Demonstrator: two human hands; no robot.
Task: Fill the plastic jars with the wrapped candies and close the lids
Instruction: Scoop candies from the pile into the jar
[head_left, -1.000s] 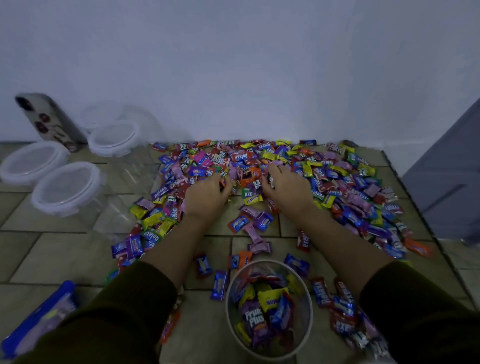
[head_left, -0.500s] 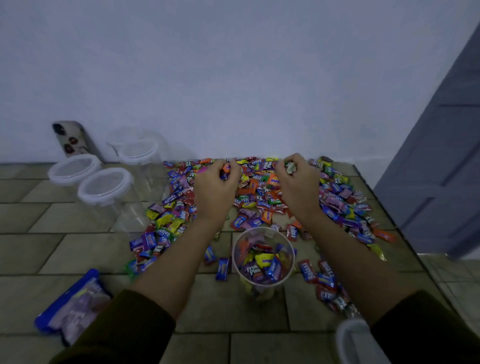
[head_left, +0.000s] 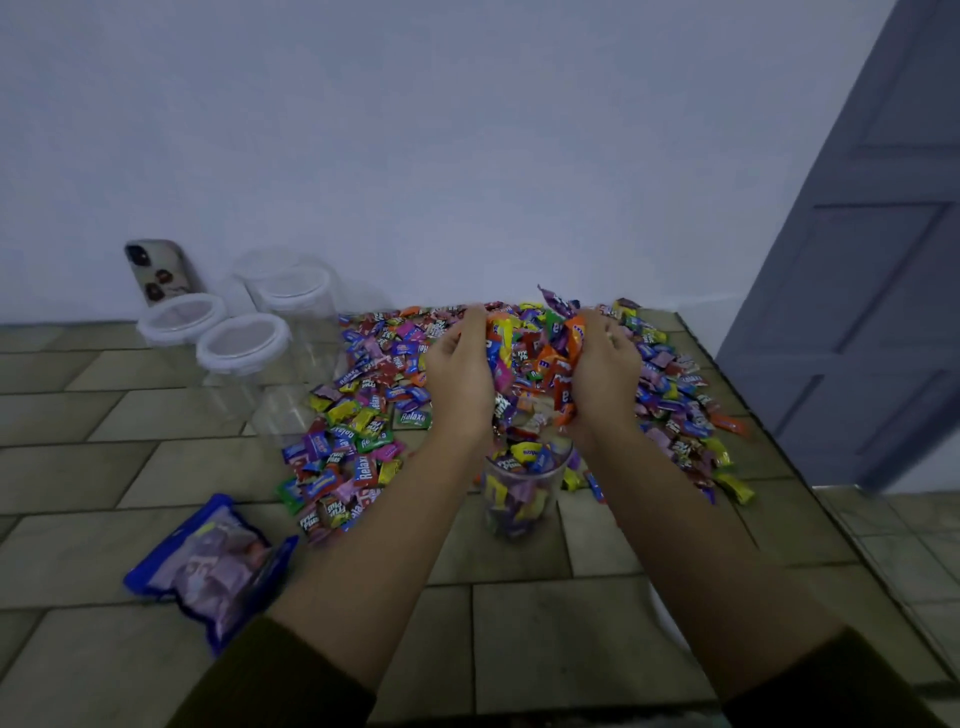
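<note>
My left hand and my right hand are cupped together, holding a heap of wrapped candies between them, just above an open clear plastic jar. The jar stands on the tiled floor and is partly filled with candies. A few candies hang at the jar's mouth below my palms. A wide pile of loose wrapped candies covers the floor behind and around the jar. Three clear jars with white lids stand at the left by the wall.
A blue candy bag lies on the floor at lower left. A phone leans against the white wall. A grey door stands at the right. A white lid edge shows beside my right forearm.
Both hands scooped candies from the pile, lifted them, and drew back to above the open jar. The camera view also rose and pulled back.
</note>
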